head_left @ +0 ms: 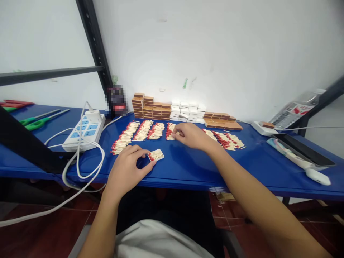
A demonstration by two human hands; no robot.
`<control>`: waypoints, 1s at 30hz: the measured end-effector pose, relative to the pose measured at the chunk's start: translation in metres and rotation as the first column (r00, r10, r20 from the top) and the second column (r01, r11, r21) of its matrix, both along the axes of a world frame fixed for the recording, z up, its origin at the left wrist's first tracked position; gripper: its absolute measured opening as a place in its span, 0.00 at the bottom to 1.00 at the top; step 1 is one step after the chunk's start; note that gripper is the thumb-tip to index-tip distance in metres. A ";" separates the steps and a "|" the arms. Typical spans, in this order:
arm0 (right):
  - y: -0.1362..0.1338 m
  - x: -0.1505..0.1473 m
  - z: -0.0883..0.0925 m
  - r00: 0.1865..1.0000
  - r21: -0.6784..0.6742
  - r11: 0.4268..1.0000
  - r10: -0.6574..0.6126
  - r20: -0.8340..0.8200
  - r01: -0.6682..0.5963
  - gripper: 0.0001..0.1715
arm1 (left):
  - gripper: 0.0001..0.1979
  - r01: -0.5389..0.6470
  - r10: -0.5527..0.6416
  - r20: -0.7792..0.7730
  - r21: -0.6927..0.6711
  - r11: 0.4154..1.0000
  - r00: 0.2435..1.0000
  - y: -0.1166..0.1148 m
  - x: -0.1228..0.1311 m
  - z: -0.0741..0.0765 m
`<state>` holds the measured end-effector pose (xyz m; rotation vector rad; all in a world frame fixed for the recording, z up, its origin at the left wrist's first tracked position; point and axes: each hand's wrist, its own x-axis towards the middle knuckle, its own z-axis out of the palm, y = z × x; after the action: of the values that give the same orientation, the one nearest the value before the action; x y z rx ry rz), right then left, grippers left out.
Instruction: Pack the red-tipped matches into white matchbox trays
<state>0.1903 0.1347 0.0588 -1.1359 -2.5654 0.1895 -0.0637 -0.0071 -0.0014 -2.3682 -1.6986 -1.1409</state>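
A small white matchbox tray (156, 155), partly filled with red-tipped matches, lies on the blue table. Around its left end curl the thumb and index finger of my left hand (130, 163), gripping it. Farther back, my right hand (190, 136) reaches into a pile of matches (170, 131), its thumb and fingertips pinched together among the red heads. How many matches are in that pinch is hidden. To the left of it are more match piles, one of them a long row (125, 138). Another spread of matches (224, 139) lies right of my forearm.
Against the wall stand stacked brown matchboxes (150, 109), white tray stacks (188, 111) and lower brown boxes (221, 122). A power strip (86, 130) with looping white cables is at left, near green-handled tools (40, 122). A plastic bottle (298, 109) and a phone (303, 148) are at right.
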 end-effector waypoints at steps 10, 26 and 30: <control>0.013 0.005 -0.010 0.992 -0.128 0.991 0.053 0.115 -0.038 0.06 | 0.10 -0.006 0.006 -0.006 -0.013 1.000 1.000 -0.002 0.001 0.001; 0.010 0.012 -0.004 0.989 -0.227 0.967 0.131 0.065 -0.113 0.07 | 0.10 -0.012 0.012 -0.002 -0.017 1.000 1.000 -0.001 0.001 0.002; 0.009 0.013 -0.003 0.991 -0.227 0.967 0.125 0.049 -0.111 0.07 | 0.09 -0.007 0.007 -0.003 -0.021 1.000 1.000 -0.001 0.002 0.003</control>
<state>0.2033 0.1441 0.0556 -1.0791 -2.7242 0.4904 -0.0618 -0.0085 0.0017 -2.3733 -1.7250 -1.1236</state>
